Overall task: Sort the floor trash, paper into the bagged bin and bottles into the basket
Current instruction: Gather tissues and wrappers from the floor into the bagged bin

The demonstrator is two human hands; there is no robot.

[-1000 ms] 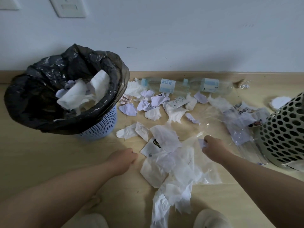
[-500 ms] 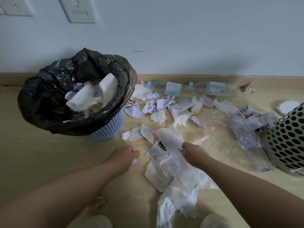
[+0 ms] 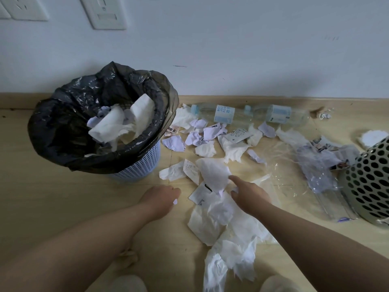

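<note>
Torn white paper and tissues (image 3: 223,220) lie scattered over the wooden floor in front of me. My right hand (image 3: 249,194) pinches the edge of a white paper sheet (image 3: 213,172) at the top of that heap. My left hand (image 3: 160,199) is curled on the floor to the left, with a small white paper scrap (image 3: 175,201) showing under its fingers. The blue bin with a black bag (image 3: 63,123) stands at the left and holds several crumpled papers. Two clear bottles (image 3: 223,116) (image 3: 280,118) lie by the wall. The perforated basket (image 3: 370,182) sits at the right edge.
Crumpled clear plastic wrap (image 3: 305,175) with paper bits lies between the heap and the basket. Smaller scraps (image 3: 174,143) spread between the bin and the bottles. A white pad (image 3: 371,138) lies behind the basket. My slippers (image 3: 128,283) show at the bottom. The wall is close behind.
My right hand moved left from the edge of the plastic wrap to the white sheet and took hold of it. My left hand stayed curled; a paper scrap now shows under it.
</note>
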